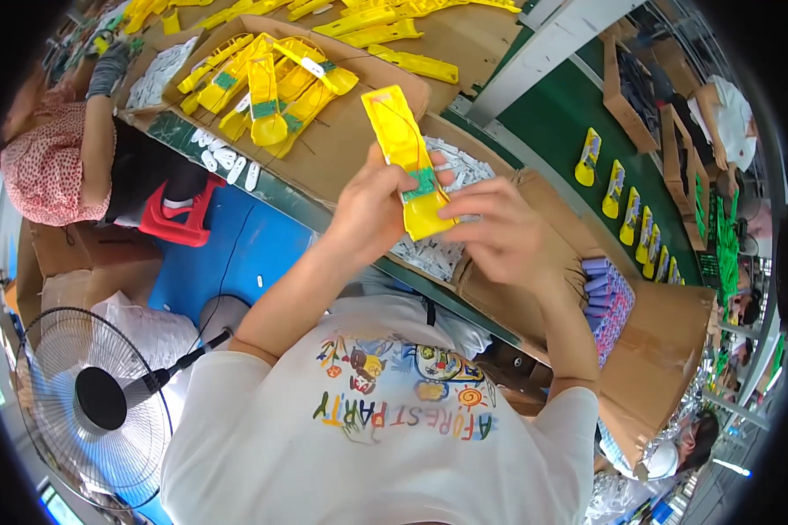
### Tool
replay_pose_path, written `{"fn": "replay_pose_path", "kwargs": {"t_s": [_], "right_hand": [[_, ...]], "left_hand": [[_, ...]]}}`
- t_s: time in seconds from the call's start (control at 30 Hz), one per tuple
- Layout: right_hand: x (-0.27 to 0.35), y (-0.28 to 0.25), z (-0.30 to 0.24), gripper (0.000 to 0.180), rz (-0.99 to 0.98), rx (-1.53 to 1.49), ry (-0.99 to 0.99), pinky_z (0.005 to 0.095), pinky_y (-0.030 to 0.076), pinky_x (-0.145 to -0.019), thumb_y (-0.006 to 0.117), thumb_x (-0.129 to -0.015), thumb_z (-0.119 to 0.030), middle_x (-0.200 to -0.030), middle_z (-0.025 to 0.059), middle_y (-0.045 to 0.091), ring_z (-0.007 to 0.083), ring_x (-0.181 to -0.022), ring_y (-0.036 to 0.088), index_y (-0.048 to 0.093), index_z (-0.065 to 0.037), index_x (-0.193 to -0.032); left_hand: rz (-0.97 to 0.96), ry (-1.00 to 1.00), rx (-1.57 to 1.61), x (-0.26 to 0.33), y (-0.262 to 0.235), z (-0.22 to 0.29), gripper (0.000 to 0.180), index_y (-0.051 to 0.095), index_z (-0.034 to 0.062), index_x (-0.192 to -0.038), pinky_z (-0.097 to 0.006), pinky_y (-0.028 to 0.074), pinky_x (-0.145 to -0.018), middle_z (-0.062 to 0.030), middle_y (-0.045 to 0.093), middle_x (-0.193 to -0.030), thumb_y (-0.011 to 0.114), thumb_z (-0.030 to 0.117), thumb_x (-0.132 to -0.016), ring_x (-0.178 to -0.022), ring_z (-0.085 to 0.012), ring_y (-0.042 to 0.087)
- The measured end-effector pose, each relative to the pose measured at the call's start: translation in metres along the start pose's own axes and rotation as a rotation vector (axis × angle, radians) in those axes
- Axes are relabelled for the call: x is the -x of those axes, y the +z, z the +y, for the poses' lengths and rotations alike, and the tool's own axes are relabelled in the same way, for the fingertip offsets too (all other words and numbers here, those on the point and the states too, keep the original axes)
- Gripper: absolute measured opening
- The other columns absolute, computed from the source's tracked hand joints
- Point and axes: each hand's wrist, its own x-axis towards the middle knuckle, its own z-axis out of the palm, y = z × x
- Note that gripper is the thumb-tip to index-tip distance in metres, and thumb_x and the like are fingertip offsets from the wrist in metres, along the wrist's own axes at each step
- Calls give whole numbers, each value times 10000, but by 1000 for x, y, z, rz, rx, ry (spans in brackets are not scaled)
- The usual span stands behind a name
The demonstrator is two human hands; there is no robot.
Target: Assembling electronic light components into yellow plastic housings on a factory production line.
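Observation:
A long yellow plastic housing (392, 122) is held up over the workbench, its hollow side facing me. A small green circuit board (421, 182) sits in it toward the near end, and a thin dark wire runs along the inside. My left hand (369, 208) grips the housing's left side, thumb over the edge by the board. At the near end, the fingers of my right hand (503, 229) are closed on the housing's right edge; whether they also pinch a wire is hidden. Beneath both hands is a carton of small white parts (429, 254).
A cardboard tray (324, 175) ahead holds several yellow housings (267, 87) with boards. White oval pieces (228, 159) lie on the bench edge. Yellow units (613, 188) line the green conveyor (569, 114). Purple cylinders (600, 293) stand right. A fan (96, 398) and a gloved co-worker (61, 166) are left.

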Motion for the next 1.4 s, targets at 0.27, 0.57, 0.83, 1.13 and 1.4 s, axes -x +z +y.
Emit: {"fn": "replay_pose_path", "kwargs": {"t_s": [0.27,0.57,0.83,1.13,1.4], "right_hand": [[-6,8,-44,138,289,-509,961,208,482,-501,619,-854,10,-823,49,587,93,-611,597,616,24,-992],[19,20,-55,63,479,-362,1108,178,439,-478,649,-827,18,-740,9,570,47,-591,576,597,7,-860],[49,35,-68,134,507,424,752,234,441,-443,717,-711,-1,-640,18,542,105,-498,540,618,-63,-776],[196,-76,-15,134,-252,1187,887,354,512,-650,646,-733,-110,-919,80,578,223,-878,568,624,-88,-864],[160,-90,-48,212,-241,908,1207,356,523,-609,692,-776,-90,-890,72,634,227,-761,638,643,15,-953]], "left_hand": [[-209,9,-567,17,10,-32,447,277,58,-1318,-294,412,-871,-88,470,-1142,379,155,-894,-1002,-145,488],[-291,-84,-672,9,6,-53,484,248,41,-1375,-330,339,-1000,-115,448,-1240,337,225,-936,-1144,-194,443],[-258,-121,-726,-6,20,-75,447,285,33,-1351,-282,405,-905,-71,464,-1150,452,142,-951,-1054,-145,479],[-388,-242,-634,7,20,-77,393,237,100,-1289,-307,488,-664,-96,497,-913,335,-5,-923,-702,-152,526],[-377,-192,-643,27,21,-73,436,232,86,-1308,-300,492,-654,-94,498,-901,331,-26,-899,-690,-153,537]]}}
